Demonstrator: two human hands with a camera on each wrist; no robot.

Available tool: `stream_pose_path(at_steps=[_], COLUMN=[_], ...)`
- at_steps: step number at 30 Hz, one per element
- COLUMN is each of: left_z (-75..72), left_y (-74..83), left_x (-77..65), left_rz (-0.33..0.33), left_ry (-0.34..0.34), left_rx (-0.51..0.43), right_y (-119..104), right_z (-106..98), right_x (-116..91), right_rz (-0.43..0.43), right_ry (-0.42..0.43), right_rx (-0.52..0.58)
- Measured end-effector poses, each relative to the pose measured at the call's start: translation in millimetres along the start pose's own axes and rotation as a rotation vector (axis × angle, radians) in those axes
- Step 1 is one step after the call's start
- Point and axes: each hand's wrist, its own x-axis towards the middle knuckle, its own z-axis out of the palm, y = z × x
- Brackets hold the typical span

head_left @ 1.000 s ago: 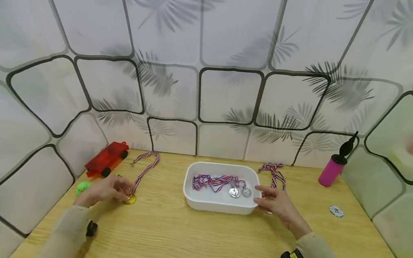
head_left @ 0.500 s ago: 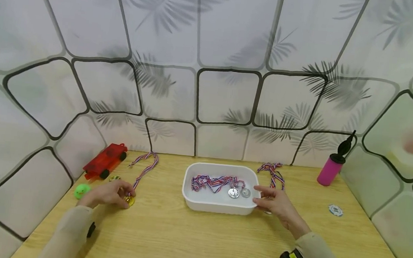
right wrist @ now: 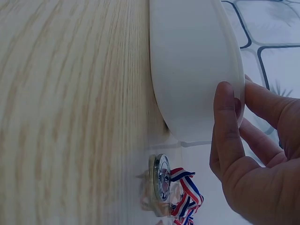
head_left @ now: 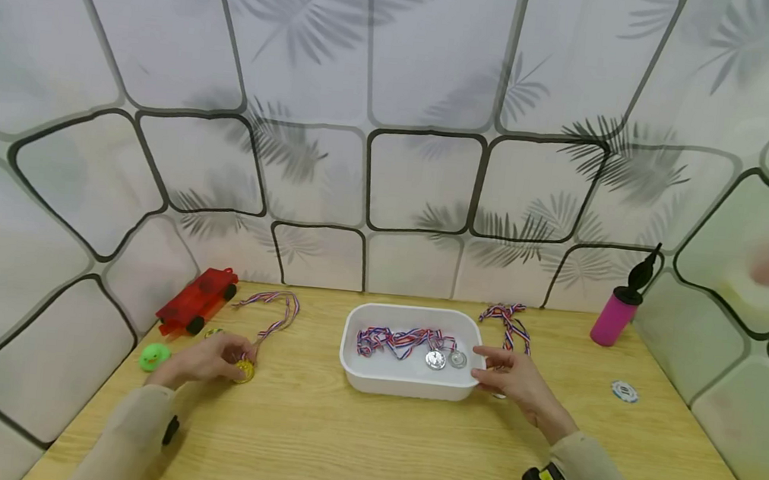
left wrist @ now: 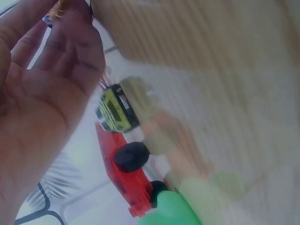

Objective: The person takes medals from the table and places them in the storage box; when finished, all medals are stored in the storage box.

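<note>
My left hand (head_left: 205, 361) pinches a gold medal (head_left: 245, 371) at the left of the table. Its striped ribbon (head_left: 290, 312) trails back towards the wall. In the left wrist view a bit of gold shows among the curled fingers (left wrist: 70, 40). My right hand (head_left: 516, 385) grips the right end of a white plastic tub (head_left: 406, 387), thumb and fingers on either side of its rim. Inside the tub lie two silver medals (head_left: 436, 360) with tangled red, white and blue ribbons (head_left: 403, 339). Another silver medal (right wrist: 163, 178) is below the right hand, partly hidden in the head view.
A red toy car (head_left: 199, 301), a green toy duck (head_left: 154, 357) and a small yellow-and-black object (left wrist: 116, 108) lie beyond the left hand. At right stand a pink hand pump (head_left: 614, 319) and a poker chip (head_left: 625, 391). Patterned walls enclose the table.
The left fingers have shifted on the gold medal, and its ribbon has been drawn slightly forward from the wall. My right hand and the tub have stayed in place.
</note>
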Motion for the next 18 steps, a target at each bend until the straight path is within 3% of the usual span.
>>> stream_pose_path(at_steps=[6, 18], left_z=[1.9, -3.6], left_y=[5.5, 20.0], left_x=[5.5, 16.6], left_rz=[-0.012, -0.109], left_ry=[0.025, 0.182], left_rx=[-0.03, -0.236], right_y=[0.0, 1.2], right_z=[0.3, -0.1], right_x=[1.4, 2.2], right_rz=[0.002, 0.007], right_ry=[-0.007, 0.002], right_rx=[-0.006, -0.014])
